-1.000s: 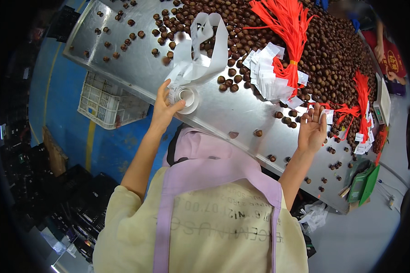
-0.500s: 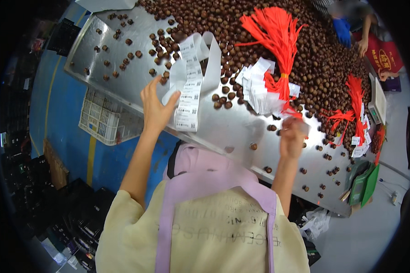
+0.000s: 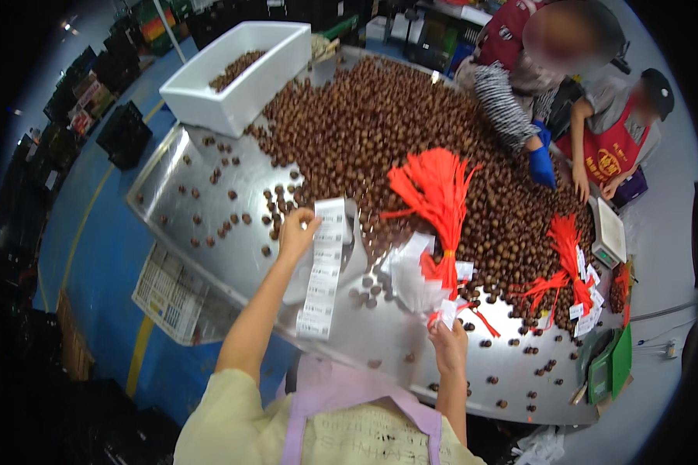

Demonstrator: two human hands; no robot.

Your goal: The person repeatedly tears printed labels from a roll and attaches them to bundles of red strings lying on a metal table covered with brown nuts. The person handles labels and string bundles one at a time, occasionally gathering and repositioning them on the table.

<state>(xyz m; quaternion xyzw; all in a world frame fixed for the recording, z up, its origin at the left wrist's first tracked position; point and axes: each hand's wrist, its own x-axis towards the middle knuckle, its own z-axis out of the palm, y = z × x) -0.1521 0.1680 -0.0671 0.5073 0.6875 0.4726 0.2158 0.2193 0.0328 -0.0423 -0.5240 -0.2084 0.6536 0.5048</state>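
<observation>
My left hand (image 3: 293,236) is closed at the upper left edge of a long strip of white printed labels (image 3: 322,271), its fingertips pinching that edge. The strip hangs over the steel table's front part, with curled backing paper beside it. Low on the right, my right hand (image 3: 450,350) pinches a small white tag (image 3: 447,313) with a red ribbon end by it. Just beyond lies a bundle of red mesh ribbons (image 3: 434,205), tied near its lower end, with many white tags (image 3: 409,271) attached. A heap of round brown nuts (image 3: 372,116) spreads behind.
A white foam box (image 3: 233,108) with nuts stands at the far left of the steel table (image 3: 163,182). To the right are another red ribbon bundle (image 3: 570,240), a scale (image 3: 609,232) and a green dustpan (image 3: 611,368). Two co-workers stand far right, one in a blue glove (image 3: 541,163).
My view has tilted up, showing the foam box and co-workers. My left hand has moved up the label strip to its top. My right hand now shows a white tag in its fingers.
</observation>
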